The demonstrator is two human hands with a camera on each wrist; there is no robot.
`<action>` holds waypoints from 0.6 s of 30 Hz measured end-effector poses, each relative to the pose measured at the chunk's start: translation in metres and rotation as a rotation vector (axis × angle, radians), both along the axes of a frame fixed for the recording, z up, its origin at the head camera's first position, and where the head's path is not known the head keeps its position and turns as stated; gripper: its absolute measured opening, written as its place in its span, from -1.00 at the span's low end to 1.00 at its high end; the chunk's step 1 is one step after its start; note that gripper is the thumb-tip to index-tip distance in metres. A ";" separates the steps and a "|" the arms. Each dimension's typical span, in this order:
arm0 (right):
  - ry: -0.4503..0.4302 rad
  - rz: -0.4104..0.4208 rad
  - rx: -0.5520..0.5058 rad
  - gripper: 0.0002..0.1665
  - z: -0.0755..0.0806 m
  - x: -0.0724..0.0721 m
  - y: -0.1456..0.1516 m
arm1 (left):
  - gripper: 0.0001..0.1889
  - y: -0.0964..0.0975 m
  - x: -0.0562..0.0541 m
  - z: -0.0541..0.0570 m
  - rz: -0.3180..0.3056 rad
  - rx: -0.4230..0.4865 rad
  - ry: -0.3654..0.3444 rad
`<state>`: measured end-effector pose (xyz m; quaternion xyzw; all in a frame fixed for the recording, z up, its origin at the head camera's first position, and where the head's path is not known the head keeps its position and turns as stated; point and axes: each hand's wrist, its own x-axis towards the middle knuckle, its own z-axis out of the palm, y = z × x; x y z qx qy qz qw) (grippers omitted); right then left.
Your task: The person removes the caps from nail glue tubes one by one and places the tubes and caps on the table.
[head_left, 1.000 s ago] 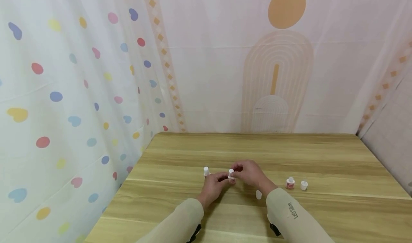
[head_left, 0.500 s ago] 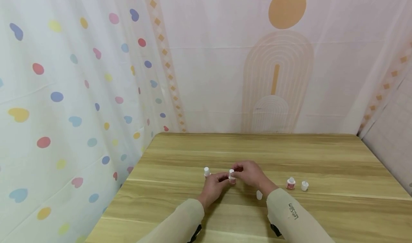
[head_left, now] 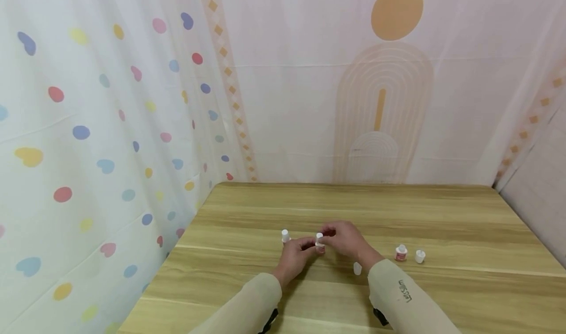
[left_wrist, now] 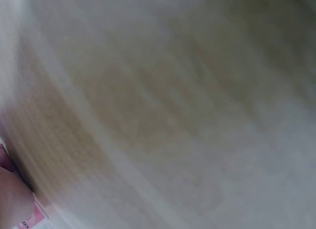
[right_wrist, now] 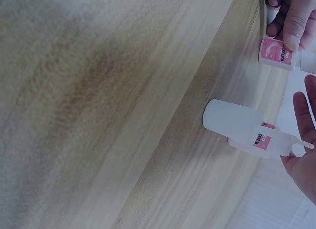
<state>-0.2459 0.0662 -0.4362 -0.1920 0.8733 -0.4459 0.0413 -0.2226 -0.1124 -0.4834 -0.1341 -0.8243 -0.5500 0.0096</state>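
At the middle of the table, my left hand holds a small white bottle with a pink label between thumb and fingers. My right hand pinches its white cap from the other side. Just behind my left hand stands a similar bottle with a white cap, its lower part hidden. By my right wrist is a loose white cap. In the right wrist view, that loose cap lies close by, and one hand's thumb presses a pink-labelled bottle.
Right of my right forearm, another pink-labelled bottle stands with a short white top, a small white cap next to it. A printed curtain hangs behind the wooden table. The left wrist view is mostly blurred tabletop.
The whole head view has drifted slightly to the right. Both hands keep the same hold on the bottle and its cap.
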 end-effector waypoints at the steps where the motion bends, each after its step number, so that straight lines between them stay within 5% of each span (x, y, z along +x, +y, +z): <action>1: 0.006 0.002 0.002 -0.95 0.000 0.000 0.000 | -0.84 0.000 0.000 0.000 -0.002 0.005 -0.002; 18: 0.036 -0.002 -0.005 -0.92 -0.002 0.001 0.003 | -0.84 0.002 0.002 0.003 0.002 0.000 0.013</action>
